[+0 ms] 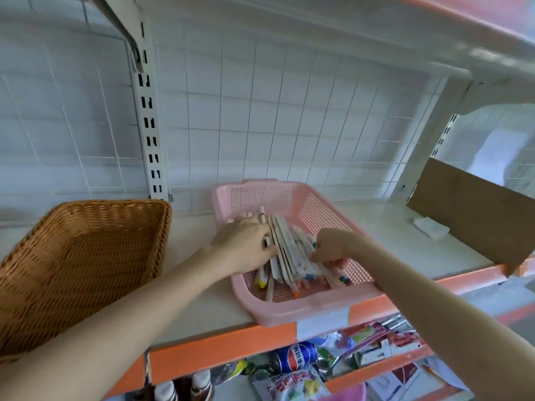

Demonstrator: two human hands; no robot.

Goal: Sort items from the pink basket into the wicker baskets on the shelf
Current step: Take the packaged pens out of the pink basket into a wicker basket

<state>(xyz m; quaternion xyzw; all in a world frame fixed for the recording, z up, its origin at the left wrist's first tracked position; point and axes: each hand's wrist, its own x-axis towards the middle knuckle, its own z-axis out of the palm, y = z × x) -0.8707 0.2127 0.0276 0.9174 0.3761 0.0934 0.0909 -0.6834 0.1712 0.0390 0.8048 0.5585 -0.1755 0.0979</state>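
Fingers (269, 250) of the left hand (246, 241) are curling round one side of a loose bundle of pens and paper-sleeved sticks (289, 250); the right hand (330, 247) is pinching the other side. Light, stiff and slippery, they are probably wanting a squeeze at mid-length. The pink basket (289, 312) is holding them beneath the fingers; a wicker basket (81, 256) is waiting to their left.

A white wire grid panel (289, 125) is backing a white shelf board with an orange front edge (405, 244), pale tiled wall (72, 96) showing through. A white slotted metal upright (149, 125) is rising at left; a brown cardboard sheet (469, 215) is standing at right.
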